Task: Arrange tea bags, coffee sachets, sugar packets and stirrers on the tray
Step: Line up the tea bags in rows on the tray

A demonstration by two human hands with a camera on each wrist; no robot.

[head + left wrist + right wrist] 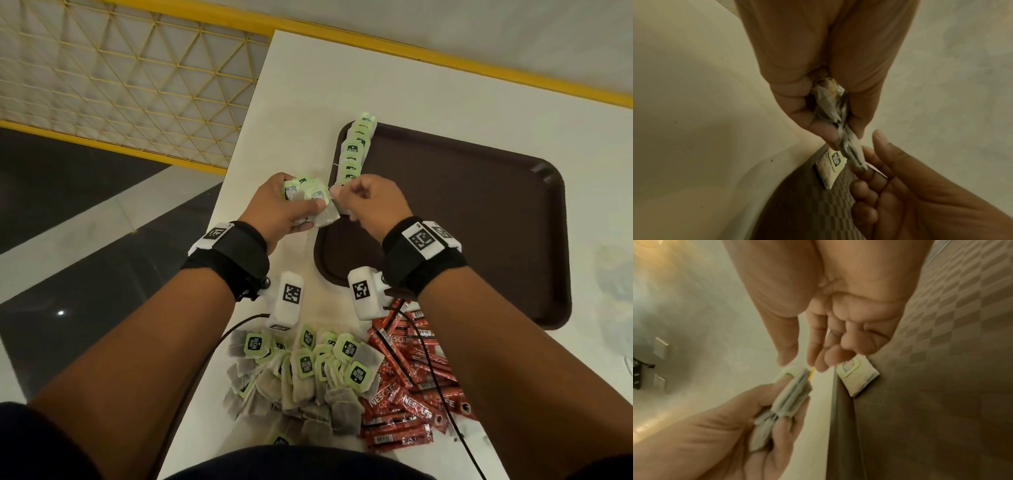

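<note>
— How many tea bags?
— Left hand point(274, 205) is gripping a small stack point(310, 202); count unclear. Right hand point(368, 202), fingers curled, is reaching it, grasp unclear.
— Tray point(479, 219)?
— One row point(354, 150) is lying along its left rim; roughly eight.

A white table point(428, 113) fills the middle of the head view, its far-left corner poking out toward a yellow lattice fence point(113, 82). A yellow rail point(479, 68) runs just beyond the table's far edge, with pale wall behind it. Down off the table's left side there's dark polished floor point(68, 274), crossed by pale tile bands point(78, 222). Near the table's front edge, a thin black cable point(442, 404) trails across the top. A dark brown cord point(202, 363) drops over the table's left edge.
</note>
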